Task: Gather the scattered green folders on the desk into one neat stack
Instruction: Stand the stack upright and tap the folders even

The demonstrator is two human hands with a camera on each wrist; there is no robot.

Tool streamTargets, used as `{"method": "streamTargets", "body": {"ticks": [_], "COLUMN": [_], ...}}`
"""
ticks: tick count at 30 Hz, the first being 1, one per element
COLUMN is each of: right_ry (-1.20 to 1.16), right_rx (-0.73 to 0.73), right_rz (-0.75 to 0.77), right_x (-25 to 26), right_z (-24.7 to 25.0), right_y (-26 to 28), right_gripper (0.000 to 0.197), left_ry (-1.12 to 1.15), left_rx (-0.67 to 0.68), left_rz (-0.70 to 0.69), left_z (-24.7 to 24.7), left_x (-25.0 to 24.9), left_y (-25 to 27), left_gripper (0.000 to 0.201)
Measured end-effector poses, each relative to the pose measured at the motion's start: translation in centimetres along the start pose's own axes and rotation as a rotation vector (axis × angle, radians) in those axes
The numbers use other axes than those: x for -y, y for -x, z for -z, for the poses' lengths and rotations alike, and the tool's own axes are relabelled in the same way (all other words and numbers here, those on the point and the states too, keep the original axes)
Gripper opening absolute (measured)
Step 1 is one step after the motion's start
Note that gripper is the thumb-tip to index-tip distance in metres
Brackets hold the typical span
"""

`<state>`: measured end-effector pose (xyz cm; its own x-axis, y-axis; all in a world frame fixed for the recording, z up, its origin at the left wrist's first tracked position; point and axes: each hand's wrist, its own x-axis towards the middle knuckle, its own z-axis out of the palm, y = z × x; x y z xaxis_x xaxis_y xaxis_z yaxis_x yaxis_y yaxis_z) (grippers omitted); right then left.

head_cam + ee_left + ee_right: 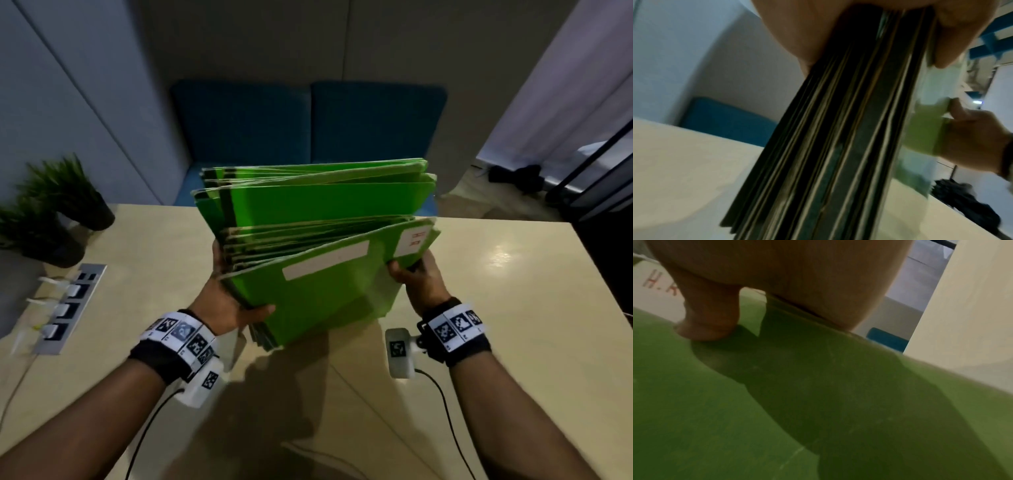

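Note:
A thick bundle of several green folders [318,246] stands tilted on its lower edge on the beige desk [496,325], fanned apart at the top. My left hand [226,305] grips its left side, thumb on the front cover, fingers behind. My right hand [414,277] pinches the right edge near a white label [412,241]. The left wrist view shows the folder edges [838,146] clamped in the left hand [869,32], with the right hand [972,138] beyond. In the right wrist view the thumb [709,318] presses on the green cover [777,402].
Two potted plants [54,205] stand at the desk's far left, by a socket strip [66,305] with plugs. A blue sofa [308,123] sits behind the desk. Cables [442,404] trail from the wrist cameras over the near desk. A dark frame [589,164] stands far right.

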<state>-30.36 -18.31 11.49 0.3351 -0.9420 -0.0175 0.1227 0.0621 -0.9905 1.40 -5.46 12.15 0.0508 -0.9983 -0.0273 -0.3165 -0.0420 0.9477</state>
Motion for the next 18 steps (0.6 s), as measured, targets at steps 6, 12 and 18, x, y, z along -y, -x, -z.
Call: {"method": "streamTargets", "body": {"ticks": [6, 12, 18], "right_ry": [0.076, 0.007, 0.126], "right_rx": [0.124, 0.043, -0.009], "right_rz": [-0.056, 0.035, 0.096], "right_x": [1.7, 5.5, 7.1], "right_z": [-1.7, -4.1, -4.2], "right_y": [-1.3, -1.2, -1.7], "right_gripper": [0.078, 0.104, 0.079], "left_ry": [0.035, 0.142, 0.055], "left_rx": [0.025, 0.019, -0.015], "left_rz": [-0.005, -0.064, -0.125], "left_z": [2.4, 2.3, 1.9], "left_x": [-1.7, -3.0, -3.5], "left_y": [-0.9, -0.4, 0.1], "left_gripper": [0.137, 0.135, 0.130]}}
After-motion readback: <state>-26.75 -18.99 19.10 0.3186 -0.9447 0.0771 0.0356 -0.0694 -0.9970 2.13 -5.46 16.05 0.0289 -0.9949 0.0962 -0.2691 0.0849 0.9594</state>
